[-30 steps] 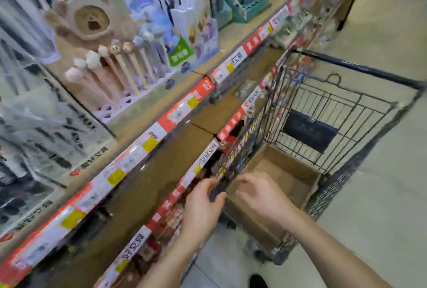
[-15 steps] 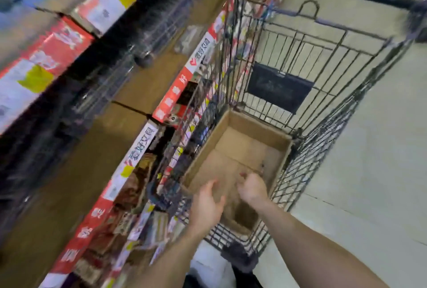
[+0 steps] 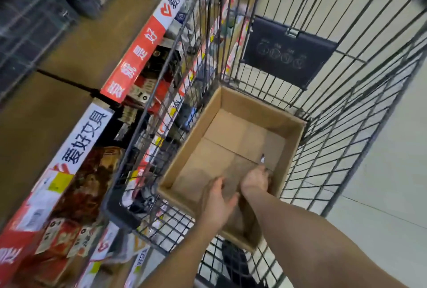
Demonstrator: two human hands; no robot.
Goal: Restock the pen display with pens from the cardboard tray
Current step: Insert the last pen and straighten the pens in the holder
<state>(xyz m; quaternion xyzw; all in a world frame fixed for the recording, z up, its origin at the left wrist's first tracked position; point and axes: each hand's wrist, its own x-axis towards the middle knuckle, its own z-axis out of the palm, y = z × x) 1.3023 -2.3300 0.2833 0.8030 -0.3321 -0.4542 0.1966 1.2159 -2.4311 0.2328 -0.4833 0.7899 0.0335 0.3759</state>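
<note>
**Finding 1 – change of view.** One second ago the pen display stood in the upper left of the frame. It is now out of view. The camera has dropped onto the wire cart (image 3: 117,213), which fills the centre and right of the frame. The red and white shelf edge strip (image 3: 138,51) runs along the left.

**Finding 2 – hands.** Both hands were above the near edge of the cardboard tray (image 3: 258,107) and have since gone down into it.
- The right hand (image 3: 255,179) has advanced to the tray floor close to the right wall. Its fingers point away from the camera and are hidden behind the back of the hand.
- The left hand (image 3: 217,204) sits beside the right hand at the near end of the tray. Its fingers are spread wide and it holds nothing.

**Finding 3 – stock.** One pen (image 3: 262,158) projects just beyond the right hand's fingers, beside the tray's right wall. Whether the fingers have closed on it or only reached it cannot be told.

**Assessment.** The step in hand is judged to be pickup. This pen is the only stock seen in the tray, so the restock appears near its end. Placement will require turning back up and left to the display.
</note>
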